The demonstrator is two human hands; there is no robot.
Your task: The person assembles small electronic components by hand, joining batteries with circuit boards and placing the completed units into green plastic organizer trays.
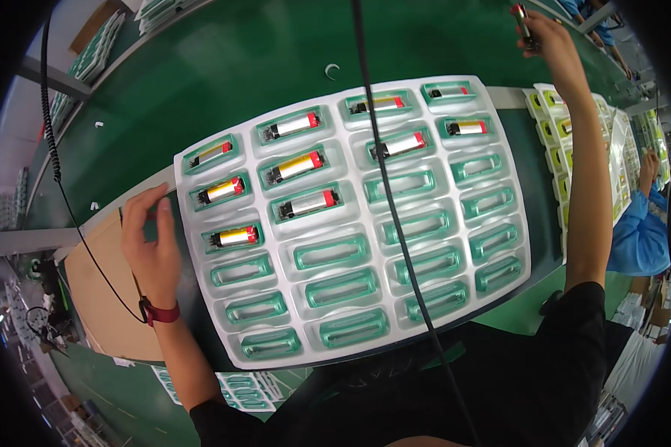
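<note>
OK, your right grip (549,43) clasps a red-and-black part (524,27) past the white tray's (359,214) far right corner; your left grip (150,242), empty, fingers loosely curled, sits beside its left edge. Similar parts (294,167) fill far pockets.

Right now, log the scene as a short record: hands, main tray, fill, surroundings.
Left hand: holding nothing visible, loosely curled at the white tray's left edge; contact unclear
Right hand: gripping a dark, red-ended component beyond the tray's far right corner
White tray: four columns of six green-tinted pockets
Fill: ten pockets hold red-ended parts; by column, left to right, three, three, two, two, all toward the far side
Left wrist: red wristband
Foreground: black cable crossing the view of the tray
Right side: co-worker's blue sleeve
</note>
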